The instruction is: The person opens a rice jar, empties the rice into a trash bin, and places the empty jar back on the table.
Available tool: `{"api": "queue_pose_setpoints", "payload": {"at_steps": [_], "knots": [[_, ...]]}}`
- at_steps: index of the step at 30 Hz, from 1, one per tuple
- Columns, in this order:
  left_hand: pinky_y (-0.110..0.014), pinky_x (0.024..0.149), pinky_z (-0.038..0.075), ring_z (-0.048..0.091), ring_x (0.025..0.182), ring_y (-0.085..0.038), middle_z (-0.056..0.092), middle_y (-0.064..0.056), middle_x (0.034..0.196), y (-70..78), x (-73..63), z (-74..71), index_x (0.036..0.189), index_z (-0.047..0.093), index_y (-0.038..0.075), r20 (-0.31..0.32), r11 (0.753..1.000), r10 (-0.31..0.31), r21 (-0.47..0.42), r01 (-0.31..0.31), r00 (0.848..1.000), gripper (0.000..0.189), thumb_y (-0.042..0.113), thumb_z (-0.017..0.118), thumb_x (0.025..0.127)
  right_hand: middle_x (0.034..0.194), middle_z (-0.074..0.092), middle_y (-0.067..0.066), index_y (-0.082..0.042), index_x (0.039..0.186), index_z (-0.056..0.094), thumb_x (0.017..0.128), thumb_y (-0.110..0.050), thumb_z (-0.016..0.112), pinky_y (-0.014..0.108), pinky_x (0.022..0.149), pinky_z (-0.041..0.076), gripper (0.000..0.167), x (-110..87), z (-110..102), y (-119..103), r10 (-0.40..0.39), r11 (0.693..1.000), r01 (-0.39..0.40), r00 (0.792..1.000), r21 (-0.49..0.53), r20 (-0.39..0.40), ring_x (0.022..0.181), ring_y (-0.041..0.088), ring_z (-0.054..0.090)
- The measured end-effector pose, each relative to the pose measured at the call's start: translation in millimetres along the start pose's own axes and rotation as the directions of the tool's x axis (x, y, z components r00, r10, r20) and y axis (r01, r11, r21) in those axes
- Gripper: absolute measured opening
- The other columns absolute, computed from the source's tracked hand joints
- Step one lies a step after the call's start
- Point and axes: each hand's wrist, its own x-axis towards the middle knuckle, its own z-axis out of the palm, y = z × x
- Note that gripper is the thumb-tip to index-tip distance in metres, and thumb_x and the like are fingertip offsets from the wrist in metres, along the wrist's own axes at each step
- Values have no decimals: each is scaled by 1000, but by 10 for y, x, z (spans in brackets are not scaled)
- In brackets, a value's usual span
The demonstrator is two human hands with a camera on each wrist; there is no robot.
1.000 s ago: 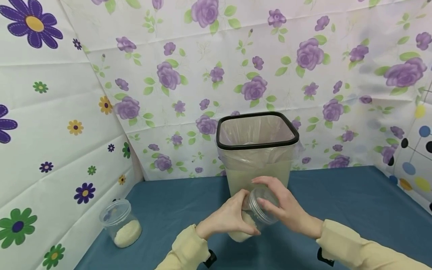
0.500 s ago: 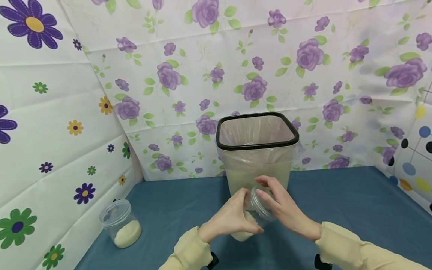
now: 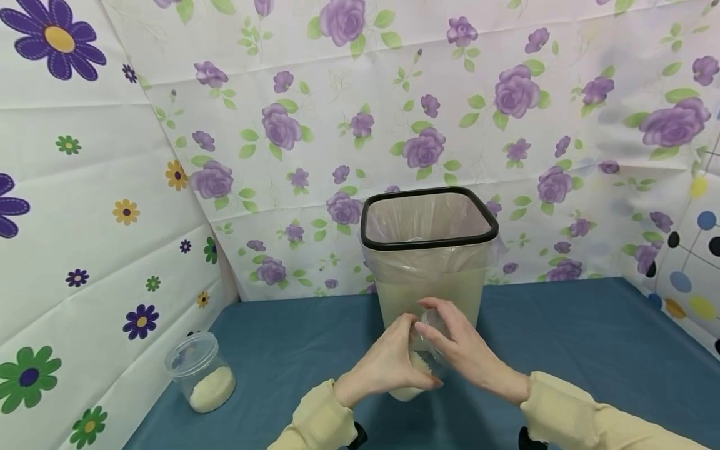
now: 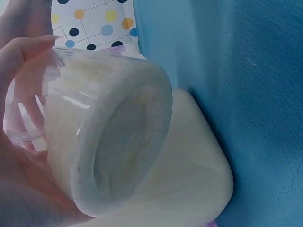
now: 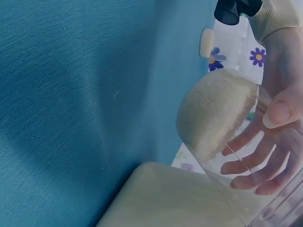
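Note:
My left hand (image 3: pixel 382 362) grips a clear plastic jar (image 4: pixel 128 137) by its side, thumb in front and fingers behind. Whitish grainy stuff fills its lower part, with a slanting surface in the right wrist view. The jar leans, its mouth turned up and to the right. Curled over the clear screw lid (image 3: pixel 433 322) is my right hand (image 3: pixel 469 353), thumb and fingers spread round its rim. Through the jar wall in the right wrist view, several left fingers (image 5: pixel 241 168) show. Much of the jar is hidden by my hands in the head view.
A second lidded clear jar (image 3: pixel 208 372) with similar white stuff stands at the left on the blue cloth (image 3: pixel 292 350). Right behind my hands stands a pale bin (image 3: pixel 427 275) with a black rim and a clear liner. Flowered sheets (image 3: pixel 315 156) hang behind and at the left.
My right hand has turned on the lid, its thumb and fingers moving left toward my left hand. Both hands and the jar have shifted slightly. The second jar and bin stay put.

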Motion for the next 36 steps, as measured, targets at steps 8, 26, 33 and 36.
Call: {"api": "queue_pose_setpoints", "payload": {"at_steps": [8, 26, 33, 36], "knots": [[-21, 62, 37, 40, 76, -10, 44, -1, 94, -20, -5, 6, 118, 40, 11, -6, 1000, 26, 9, -26, 1000, 70, 39, 79, 66, 125, 45, 7, -5, 126, 47, 94, -28, 49, 51, 90, 31, 39, 2, 43, 32, -7, 1000, 7, 1000, 12, 15, 115, 29, 39], [-23, 59, 35, 39, 72, -11, 43, -4, 89, -50, -6, -17, 113, 39, 10, 22, 997, 28, -66, -27, 999, 67, 37, 79, 66, 116, 47, -6, -11, 118, 52, 92, -19, 53, 46, 84, 38, 27, -24, 56, 75, -210, 976, 210, 978, -50, -7, 105, 14, 43], [-23, 60, 36, 41, 74, -12, 44, -4, 93, -42, -14, -40, 115, 39, 10, 48, 991, 25, -136, -18, 999, 67, 34, 79, 67, 115, 48, -5, -14, 117, 51, 90, -11, 54, 41, 83, 39, 28, -29, 41, 87, -299, 952, 298, 954, -76, -3, 104, 15, 44], [-23, 65, 39, 46, 79, -15, 45, -1, 97, -41, -20, -49, 117, 38, 11, 64, 984, 13, -178, -2, 998, 68, 32, 79, 68, 116, 48, 0, -11, 118, 51, 88, -6, 55, 39, 85, 38, 30, -30, 30, 59, -317, 946, 317, 949, -67, 11, 105, 17, 44]]}}
